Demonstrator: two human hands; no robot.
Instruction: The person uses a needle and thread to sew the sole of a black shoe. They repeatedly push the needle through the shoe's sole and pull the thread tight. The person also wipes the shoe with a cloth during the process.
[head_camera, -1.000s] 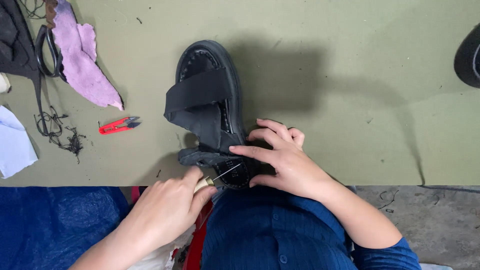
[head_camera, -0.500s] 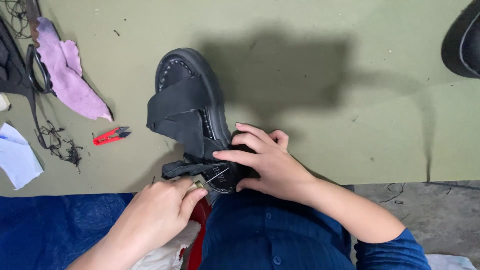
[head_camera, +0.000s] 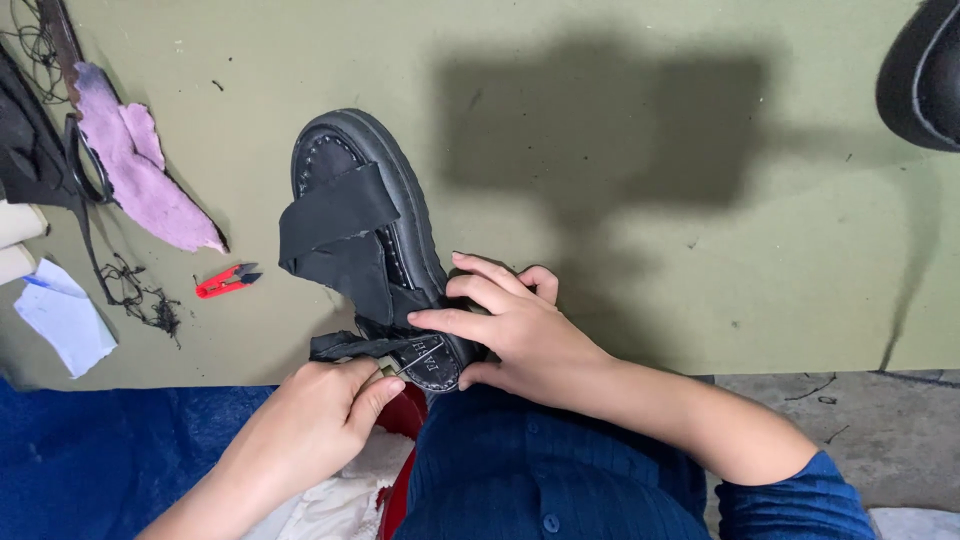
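A black sandal (head_camera: 352, 190) with a thick sole and wide crossed straps lies on the olive-green table (head_camera: 620, 230), heel toward me. My right hand (head_camera: 515, 330) presses down on the heel end, fingers spread over the insole. My left hand (head_camera: 315, 425) sits at the table's near edge, pinching a thin needle (head_camera: 418, 357) that points into the heel strap. A black strap end (head_camera: 345, 345) lies just above my left hand.
Small red thread snips (head_camera: 227, 281) lie left of the sandal. Farther left are a purple scrap (head_camera: 140, 175), black fabric, tangled thread and a white paper (head_camera: 65, 320). Another black shoe (head_camera: 925, 75) shows at the top right corner. Blue cloth covers my lap.
The view has shifted, so the sandal and my hands sit lower and further left. My left hand stays pinched on the needle at the heel; my right hand keeps holding the sandal.
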